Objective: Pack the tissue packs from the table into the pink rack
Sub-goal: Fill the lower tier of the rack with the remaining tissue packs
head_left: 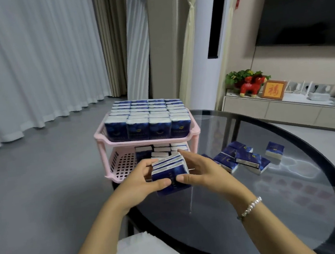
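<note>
Lower tier packs (pixel 162 149) mostly hidden behind held stack (pixel 170 175), upper shelf rim; count unclear. Pack lettering too blurred to read. Forearms cut off at bottom edge.

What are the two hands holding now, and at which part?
Both hands, left hand and right hand, hold a small stack of tissue packs, pressed at its left and right sides.
</note>
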Demonstrator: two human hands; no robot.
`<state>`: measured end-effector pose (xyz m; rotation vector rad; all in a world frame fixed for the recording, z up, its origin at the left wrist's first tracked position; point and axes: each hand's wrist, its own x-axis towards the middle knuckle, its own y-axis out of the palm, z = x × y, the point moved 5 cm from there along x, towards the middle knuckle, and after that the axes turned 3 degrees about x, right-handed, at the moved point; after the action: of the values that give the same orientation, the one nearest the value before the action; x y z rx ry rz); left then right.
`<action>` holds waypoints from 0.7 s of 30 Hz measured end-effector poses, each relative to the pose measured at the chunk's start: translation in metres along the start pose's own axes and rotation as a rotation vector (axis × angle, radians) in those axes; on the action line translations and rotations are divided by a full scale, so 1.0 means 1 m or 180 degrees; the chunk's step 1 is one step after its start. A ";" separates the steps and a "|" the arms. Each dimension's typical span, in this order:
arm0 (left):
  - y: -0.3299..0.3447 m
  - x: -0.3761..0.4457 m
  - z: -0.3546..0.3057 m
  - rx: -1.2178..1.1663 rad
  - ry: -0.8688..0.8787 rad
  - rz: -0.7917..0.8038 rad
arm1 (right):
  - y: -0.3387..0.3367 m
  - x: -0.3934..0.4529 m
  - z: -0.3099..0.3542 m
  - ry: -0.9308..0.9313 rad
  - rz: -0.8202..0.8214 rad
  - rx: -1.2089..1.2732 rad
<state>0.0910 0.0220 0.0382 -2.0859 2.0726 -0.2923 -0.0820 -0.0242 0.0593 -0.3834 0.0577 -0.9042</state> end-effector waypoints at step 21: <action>-0.067 0.039 0.046 0.1843 -0.0211 -0.1118 | 0.066 0.121 -0.007 -0.0259 0.0149 -0.1030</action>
<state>0.1682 -0.0169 0.0122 -2.0232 1.3483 -0.7573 0.0414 -0.0837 0.0436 -0.7167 0.1388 -0.8328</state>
